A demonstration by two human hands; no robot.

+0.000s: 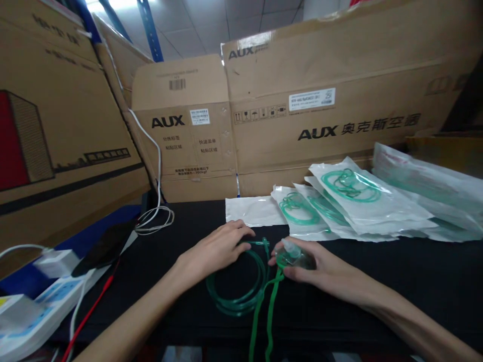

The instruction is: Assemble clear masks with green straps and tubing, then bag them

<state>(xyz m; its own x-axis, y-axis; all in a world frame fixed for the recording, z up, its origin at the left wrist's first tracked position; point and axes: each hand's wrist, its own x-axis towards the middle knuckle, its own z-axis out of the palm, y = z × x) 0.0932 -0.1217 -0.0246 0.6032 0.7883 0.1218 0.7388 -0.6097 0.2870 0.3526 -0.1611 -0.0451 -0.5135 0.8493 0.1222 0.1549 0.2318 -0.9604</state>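
My right hand (313,259) grips a clear green oxygen mask (296,255), its fingers and thumb wrapped round the body. A green elastic strap (270,317) hangs from the mask toward the table's front edge. To the left, my left hand (222,244) has its fingers curled over the top of a coil of green oxygen tubing (236,305), with a length of it between thumb and forefinger. The tubing's connector end (266,243) pokes out to the right of those fingers, close to the mask. Part of the coil is hidden under the left hand.
Several sealed white pouches with green tubing (350,186) are piled at the right back. A flat white pouch (254,211) lies behind my hands. Cardboard boxes (264,141) wall the back of the black table. At left are a power strip (49,311), cables and a dark phone-like object (103,246).
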